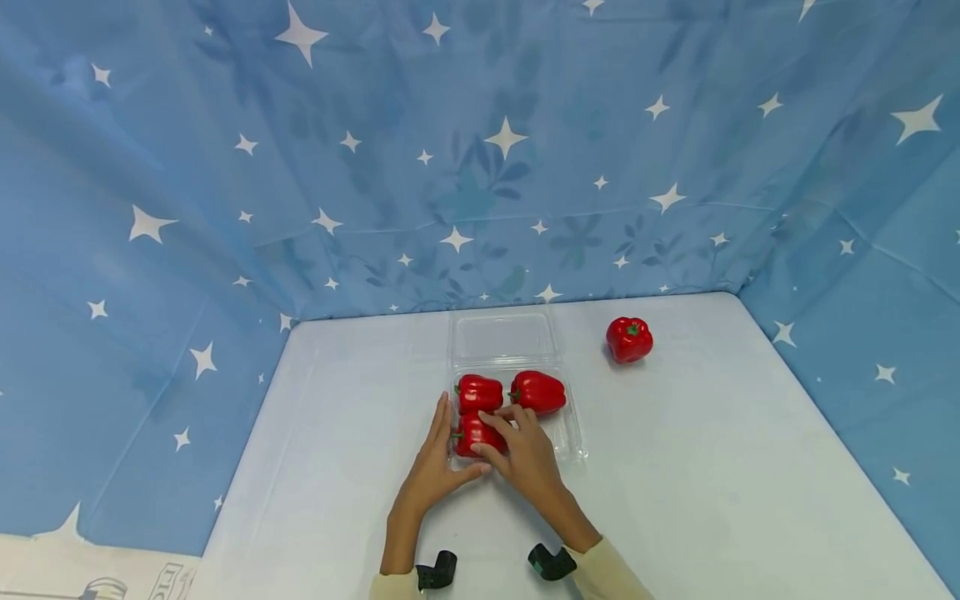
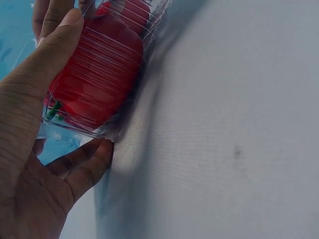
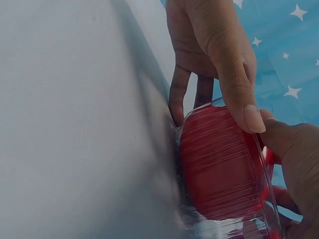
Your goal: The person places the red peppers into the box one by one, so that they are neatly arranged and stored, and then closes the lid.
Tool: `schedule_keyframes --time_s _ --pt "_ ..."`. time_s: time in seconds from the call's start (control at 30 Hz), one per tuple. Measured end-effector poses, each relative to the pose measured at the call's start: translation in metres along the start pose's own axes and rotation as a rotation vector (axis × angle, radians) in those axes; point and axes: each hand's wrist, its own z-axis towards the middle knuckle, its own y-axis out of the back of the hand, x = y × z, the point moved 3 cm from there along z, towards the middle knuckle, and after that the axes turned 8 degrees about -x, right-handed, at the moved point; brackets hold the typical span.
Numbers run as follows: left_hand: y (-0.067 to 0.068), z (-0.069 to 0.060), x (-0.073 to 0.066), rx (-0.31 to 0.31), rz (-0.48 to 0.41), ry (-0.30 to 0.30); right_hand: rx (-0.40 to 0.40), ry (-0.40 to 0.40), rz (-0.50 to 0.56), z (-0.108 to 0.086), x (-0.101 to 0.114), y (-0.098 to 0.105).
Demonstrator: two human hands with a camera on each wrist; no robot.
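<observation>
In the head view, a clear plastic clamshell box (image 1: 572,433) lies with its lid folded back. Inside are a near-left red bell pepper (image 1: 468,429), a far-left red bell pepper (image 1: 480,393) and a right-hand red bell pepper (image 1: 540,392). My right hand (image 1: 531,457) grips the near-left pepper between thumb and fingers. Straight fingers of my left hand (image 1: 431,477) lie along the box's left side, its thumb at the front wall. Through ribbed plastic, the left wrist view shows the near-left pepper (image 2: 102,69) with its green stem.
The open lid (image 1: 504,335) lies flat behind the box. Another red bell pepper (image 1: 630,340) stands on the white tabletop (image 1: 675,467) at the back right. A blue curtain with white stars (image 1: 480,192) rises behind the table and on both sides.
</observation>
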Motion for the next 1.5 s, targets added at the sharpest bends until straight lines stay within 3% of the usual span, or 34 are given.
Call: schedule_keyframes --time_s 0.47,1.0,1.23,1.4,1.5 --pt "0.002 0.001 0.003 -0.017 0.001 -0.025 -0.007 0.035 -0.019 0.000 0.000 -0.004" --pt "0.002 0.003 0.000 -0.027 0.004 -0.026 0.002 0.003 0.014 -0.001 -0.003 0.000" --pt "0.002 0.003 -0.001 -0.021 -0.002 0.000 -0.042 -0.054 0.058 0.003 -0.006 0.015" --pt "0.000 0.002 -0.001 -0.024 -0.011 -0.006 -0.107 -0.096 0.119 0.013 -0.022 0.033" --pt "-0.001 0.002 -0.001 -0.020 -0.011 0.006 -0.137 -0.162 0.138 0.020 -0.036 0.049"
